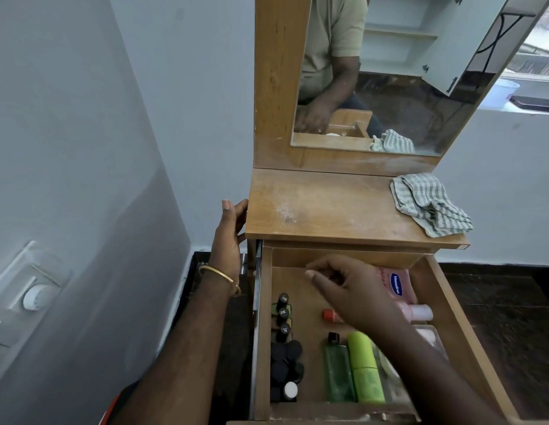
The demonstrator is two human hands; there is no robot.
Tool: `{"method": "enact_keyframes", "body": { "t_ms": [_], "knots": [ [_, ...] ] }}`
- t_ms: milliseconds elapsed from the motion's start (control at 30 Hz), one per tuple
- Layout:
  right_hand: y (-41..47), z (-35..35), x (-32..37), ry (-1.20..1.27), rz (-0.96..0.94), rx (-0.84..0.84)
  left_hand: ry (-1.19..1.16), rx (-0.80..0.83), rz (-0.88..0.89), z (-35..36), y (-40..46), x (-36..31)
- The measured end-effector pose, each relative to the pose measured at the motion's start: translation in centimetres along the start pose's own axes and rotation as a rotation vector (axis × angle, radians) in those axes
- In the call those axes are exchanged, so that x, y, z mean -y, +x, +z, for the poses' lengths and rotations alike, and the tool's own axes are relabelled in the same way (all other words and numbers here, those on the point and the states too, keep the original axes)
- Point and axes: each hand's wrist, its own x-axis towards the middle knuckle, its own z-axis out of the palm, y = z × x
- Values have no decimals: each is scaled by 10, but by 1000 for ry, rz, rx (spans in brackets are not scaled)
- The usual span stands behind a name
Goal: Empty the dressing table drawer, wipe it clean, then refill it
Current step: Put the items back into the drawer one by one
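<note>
The wooden drawer (444, 305) of the dressing table stands pulled out and holds cosmetics: a pink Vaseline tube (395, 283), a lime-green bottle (365, 363), a clear green bottle (339, 372), dark lipsticks (283, 314) and black round pots (287, 363) along its left side. My right hand (349, 292) hovers over the drawer's back half with loosely curled fingers and nothing in it. My left hand (231, 228), a gold bangle at the wrist, grips the left edge of the tabletop (313, 204). A striped grey cloth (429, 204) lies on the tabletop's right end.
A mirror (374, 72) rises behind the tabletop and reflects the person and an open cabinet. A white wall with a switch plate (31, 289) stands close on the left. Dark floor (506, 317) lies right of the drawer.
</note>
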Motion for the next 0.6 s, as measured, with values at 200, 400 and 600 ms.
{"method": "enact_keyframes", "body": {
  "t_ms": [200, 400, 600],
  "knots": [
    [3, -33, -43, -525, 78, 232, 28, -9, 30, -1, -15, -3],
    [6, -14, -50, -633, 44, 365, 53, -61, 10, -4, -43, 0],
    [7, -8, -44, -672, 92, 438, 56, -73, 11, 0, -69, -11]
  ]
}}
